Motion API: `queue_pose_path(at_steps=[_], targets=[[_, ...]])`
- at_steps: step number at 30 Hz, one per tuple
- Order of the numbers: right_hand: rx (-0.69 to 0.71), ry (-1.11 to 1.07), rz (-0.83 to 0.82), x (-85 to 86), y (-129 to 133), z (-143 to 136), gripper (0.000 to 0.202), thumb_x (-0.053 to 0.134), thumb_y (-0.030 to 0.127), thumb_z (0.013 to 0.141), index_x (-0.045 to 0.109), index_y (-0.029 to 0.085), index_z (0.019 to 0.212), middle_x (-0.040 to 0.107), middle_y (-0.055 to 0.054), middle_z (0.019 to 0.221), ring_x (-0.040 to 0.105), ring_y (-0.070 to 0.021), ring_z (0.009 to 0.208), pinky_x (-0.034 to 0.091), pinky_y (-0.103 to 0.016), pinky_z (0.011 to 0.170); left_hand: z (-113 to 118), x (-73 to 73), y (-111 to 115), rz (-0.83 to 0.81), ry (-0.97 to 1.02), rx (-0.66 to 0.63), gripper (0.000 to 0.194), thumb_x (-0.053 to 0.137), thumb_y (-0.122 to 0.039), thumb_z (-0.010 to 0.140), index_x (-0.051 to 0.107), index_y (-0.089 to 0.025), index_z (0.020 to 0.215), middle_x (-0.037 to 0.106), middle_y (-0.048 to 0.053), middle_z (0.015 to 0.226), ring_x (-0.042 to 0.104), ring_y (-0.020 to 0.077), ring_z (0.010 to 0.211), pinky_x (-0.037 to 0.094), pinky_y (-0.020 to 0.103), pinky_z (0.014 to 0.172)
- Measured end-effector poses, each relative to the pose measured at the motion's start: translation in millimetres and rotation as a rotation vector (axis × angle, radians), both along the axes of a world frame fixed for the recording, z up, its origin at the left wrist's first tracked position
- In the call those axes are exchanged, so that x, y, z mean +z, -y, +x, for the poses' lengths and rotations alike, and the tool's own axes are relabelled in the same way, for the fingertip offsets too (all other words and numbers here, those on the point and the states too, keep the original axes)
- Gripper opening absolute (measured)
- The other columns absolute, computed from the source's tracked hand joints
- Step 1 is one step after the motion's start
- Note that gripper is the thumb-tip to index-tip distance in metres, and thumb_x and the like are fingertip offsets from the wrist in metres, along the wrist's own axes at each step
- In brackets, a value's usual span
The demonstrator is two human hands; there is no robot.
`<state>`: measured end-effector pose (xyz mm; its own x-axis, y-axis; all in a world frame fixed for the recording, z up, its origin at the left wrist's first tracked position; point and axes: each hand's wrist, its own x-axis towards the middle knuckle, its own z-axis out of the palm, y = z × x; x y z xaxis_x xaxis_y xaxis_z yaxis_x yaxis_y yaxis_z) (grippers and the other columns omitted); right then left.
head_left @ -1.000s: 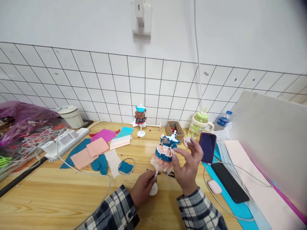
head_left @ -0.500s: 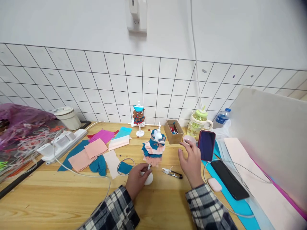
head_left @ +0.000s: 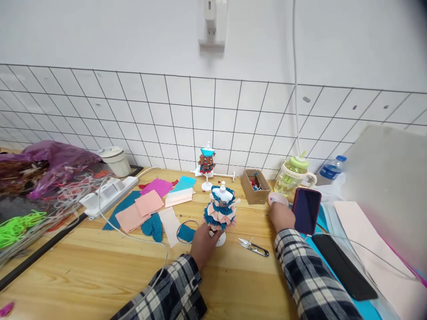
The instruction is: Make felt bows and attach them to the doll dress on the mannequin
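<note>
My left hand [head_left: 204, 242] closes around the stem of a small white dress-form stand [head_left: 223, 194], just above its round base [head_left: 220, 240]. The form stands upright in a ruffled paper dress [head_left: 220, 214] of teal and peach layers. My right hand [head_left: 282, 217] reaches to a small pale pink bowl [head_left: 278, 198]; its fingertips are at the near rim or inside, and what they hold is hidden. Between my hands lies a pair of thread snips [head_left: 253, 247]. A second dress form [head_left: 207, 162], in turquoise, brown and red, stands behind.
Folded peach paper [head_left: 149, 203], teal scraps and a ring [head_left: 188, 232] lie left. A cardboard box [head_left: 255, 186], green-lidded jug [head_left: 293, 174] and upright phone [head_left: 306, 211] stand right. A power strip [head_left: 108, 195] and white cable run along the left.
My right hand has moved forward to the pink bowl. The dressed form, tilted away before, is now upright in my left hand. The view has turned slightly left.
</note>
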<state>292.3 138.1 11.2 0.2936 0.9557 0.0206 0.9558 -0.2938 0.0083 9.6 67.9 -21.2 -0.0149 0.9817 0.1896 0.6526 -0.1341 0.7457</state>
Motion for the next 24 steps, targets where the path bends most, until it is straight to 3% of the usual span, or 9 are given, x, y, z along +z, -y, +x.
queue_pose_path(at_steps=[4, 8, 12, 14, 18, 21, 24], targets=[[0.091, 0.041, -0.025, 0.9, 33, -11, 0.033, 0.037, 0.01, 0.087, 0.06, 0.016, 0.11, 0.068, -0.014, 0.092, 0.067, -0.0236, 0.084, 0.048, -0.03, 0.068, 0, -0.2, -1, -0.003, 0.004, -0.035, 0.02, 0.06, -0.031, 0.08, 0.069, -0.018, 0.091, 0.07, 0.007, 0.082, 0.064, 0.022, 0.084, 0.045, 0.028, 0.069], [0.198, 0.06, -0.048, 3.2, 79, -22, 0.033, 0.039, 0.009, 0.086, 0.061, 0.019, 0.108, 0.068, -0.011, 0.095, 0.067, -0.0218, 0.081, 0.046, -0.028, 0.066, -2, 0.0, 2, -0.037, -0.044, -0.109, 0.02, 0.059, -0.033, 0.081, 0.07, -0.018, 0.089, 0.07, 0.007, 0.077, 0.064, 0.02, 0.077, 0.045, 0.026, 0.065], [0.25, 0.084, -0.079, 4.7, 119, -27, 0.041, 0.038, 0.006, 0.085, 0.059, 0.024, 0.115, 0.068, -0.008, 0.098, 0.068, -0.0204, 0.075, 0.043, -0.027, 0.059, 0, 1.4, 5, -0.019, -0.105, -0.167, 0.02, 0.054, -0.031, 0.085, 0.071, -0.02, 0.09, 0.071, 0.007, 0.087, 0.064, 0.021, 0.089, 0.045, 0.027, 0.074], [0.257, 0.044, -0.074, 6.5, 131, -26, 0.038, 0.038, 0.014, 0.089, 0.056, 0.026, 0.12, 0.067, -0.008, 0.105, 0.068, -0.0205, 0.077, 0.044, -0.028, 0.06, 4, 2.5, 4, -0.03, -0.129, -0.167, 0.021, 0.053, -0.032, 0.085, 0.071, -0.02, 0.089, 0.072, 0.008, 0.091, 0.063, 0.0219, 0.094, 0.045, 0.028, 0.077], [0.171, -0.107, 0.025, 15.0, 132, -14, 0.035, 0.037, 0.039, 0.094, 0.059, 0.026, 0.118, 0.066, -0.005, 0.113, 0.065, -0.0203, 0.092, 0.045, -0.027, 0.07, 17, 4.7, -2, -0.057, -0.152, -0.143, 0.022, 0.056, -0.034, 0.084, 0.071, -0.019, 0.092, 0.072, 0.009, 0.094, 0.064, 0.0229, 0.092, 0.045, 0.029, 0.078], [0.168, -0.072, 0.017, 23.2, 118, -4, 0.031, 0.04, 0.037, 0.092, 0.063, 0.024, 0.109, 0.066, -0.006, 0.107, 0.063, -0.0192, 0.091, 0.041, -0.025, 0.067, 24, 5.8, -7, -0.051, -0.134, -0.15, 0.023, 0.055, -0.033, 0.085, 0.07, -0.02, 0.096, 0.072, 0.007, 0.098, 0.064, 0.0217, 0.095, 0.046, 0.028, 0.08], [0.327, -0.024, -0.113, 28.0, 100, 1, 0.025, 0.046, 0.028, 0.089, 0.068, 0.024, 0.101, 0.066, -0.007, 0.1, 0.062, -0.0188, 0.088, 0.038, -0.025, 0.067, 26, 5.9, -9, -0.038, -0.112, -0.15, 0.021, 0.055, -0.03, 0.086, 0.07, -0.021, 0.098, 0.071, 0.007, 0.1, 0.063, 0.021, 0.097, 0.046, 0.028, 0.083]])
